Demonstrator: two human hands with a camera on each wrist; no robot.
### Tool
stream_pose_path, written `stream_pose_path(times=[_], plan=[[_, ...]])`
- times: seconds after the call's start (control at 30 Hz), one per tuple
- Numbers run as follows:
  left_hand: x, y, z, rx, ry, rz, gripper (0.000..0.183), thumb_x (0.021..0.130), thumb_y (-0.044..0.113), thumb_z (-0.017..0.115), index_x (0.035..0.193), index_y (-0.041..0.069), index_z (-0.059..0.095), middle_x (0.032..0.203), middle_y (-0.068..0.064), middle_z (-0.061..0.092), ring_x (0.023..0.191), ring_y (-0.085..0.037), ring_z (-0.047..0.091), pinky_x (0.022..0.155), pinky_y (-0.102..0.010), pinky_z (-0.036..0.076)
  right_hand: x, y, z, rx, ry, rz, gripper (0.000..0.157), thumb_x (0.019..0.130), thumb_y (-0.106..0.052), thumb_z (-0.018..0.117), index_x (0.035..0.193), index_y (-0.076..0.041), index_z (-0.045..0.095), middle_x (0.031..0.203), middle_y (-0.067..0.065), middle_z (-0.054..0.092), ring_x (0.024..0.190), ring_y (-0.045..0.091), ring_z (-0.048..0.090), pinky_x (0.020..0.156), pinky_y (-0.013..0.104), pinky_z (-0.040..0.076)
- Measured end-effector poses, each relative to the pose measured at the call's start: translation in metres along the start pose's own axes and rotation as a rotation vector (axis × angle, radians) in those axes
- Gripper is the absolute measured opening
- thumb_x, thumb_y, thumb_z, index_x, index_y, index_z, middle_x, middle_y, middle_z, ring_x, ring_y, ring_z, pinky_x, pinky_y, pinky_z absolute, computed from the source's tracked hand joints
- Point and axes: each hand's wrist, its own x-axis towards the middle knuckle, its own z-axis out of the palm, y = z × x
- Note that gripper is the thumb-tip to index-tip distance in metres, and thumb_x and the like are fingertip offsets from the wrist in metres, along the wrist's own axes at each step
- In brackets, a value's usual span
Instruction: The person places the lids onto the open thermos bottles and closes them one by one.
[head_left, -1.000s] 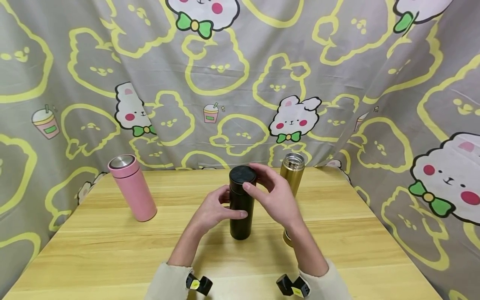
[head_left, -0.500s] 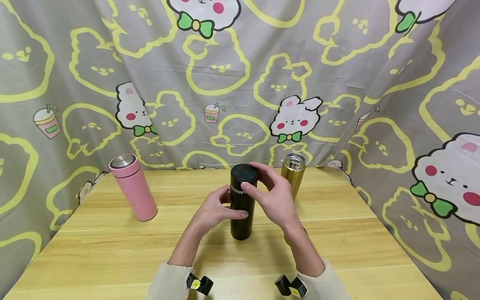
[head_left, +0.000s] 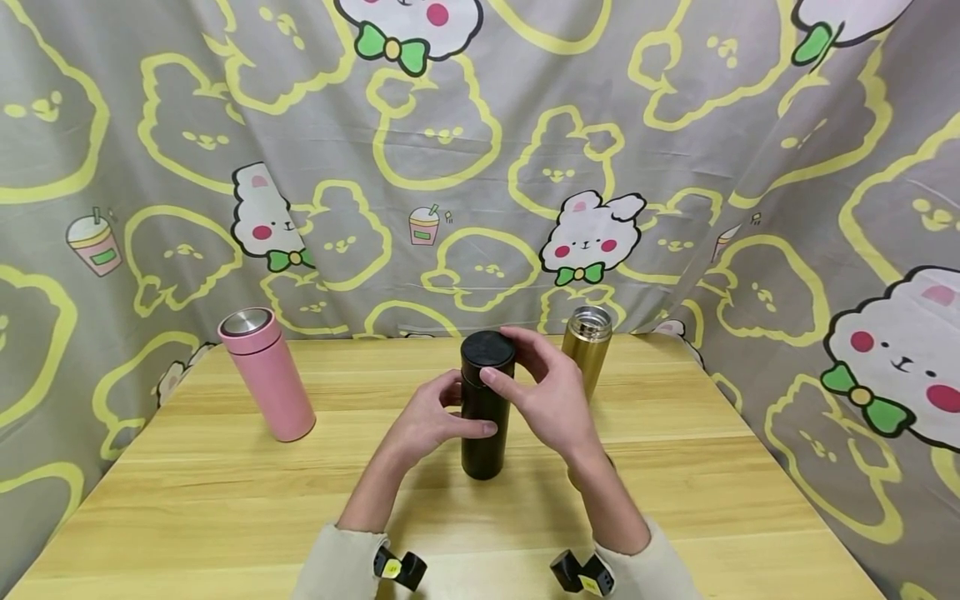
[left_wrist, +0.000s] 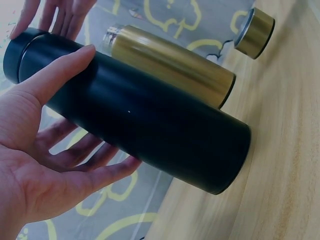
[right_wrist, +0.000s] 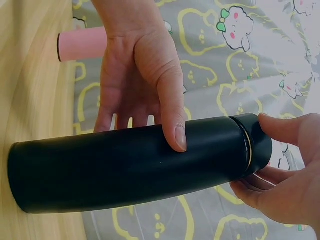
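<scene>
Black flask [head_left: 484, 408] stands upright on the wooden table [head_left: 225, 492], near the middle, a little toward the far edge.

Left hand [head_left: 427, 421]: wrapped round the flask's body about halfway up. Thumb lies across the near side, fingers curl round the far side; the right wrist view shows the thumb pressed flat on the black wall. Grip closed on the body.

Right hand [head_left: 551, 396]: at the top of the flask, fingertips and thumb set round the black lid [head_left: 487, 352]. Thumb on the near edge of the lid, fingers behind it. Grip closed on the lid. In the right wrist view a thin bright ring shows at the seam between lid and body; whether the lid is fully seated or slightly raised cannot be settled from these views.

Gold flask [head_left: 587, 348]: upright just behind and to the right of the right hand, top open with a silvery rim showing. Its lower part is hidden by the right wrist. In the left wrist view a gold cap [left_wrist: 255, 26] lies on the table, apart from the gold flask.

Pink flask [head_left: 266, 385]: upright at the left side of the table, silver top on, well apart from both hands.

Backdrop: grey cloth [head_left: 675, 150] with a yellow and white rabbit print, hung behind and to the right of the table.
</scene>
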Motion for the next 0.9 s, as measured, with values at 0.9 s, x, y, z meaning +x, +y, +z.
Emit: stream_pose_path(times=[0.9], plan=[[-0.0004, 0.0003, -0.0006, 0.005, -0.006, -0.01, 0.06, 0.069, 0.033, 0.095, 0.121, 0.027, 0.066, 0.116, 0.002, 0.069, 0.112, -0.02, 0.064, 0.096, -0.042, 0.051, 0.0, -0.0006, 0.0032, 0.101, 0.028, 0.009, 0.053, 0.085, -0.01, 0.083, 0.133, -0.006, 0.06, 0.135, 0.01, 0.061, 0.128, 0.022, 0.061, 0.106, 0.023, 0.046]])
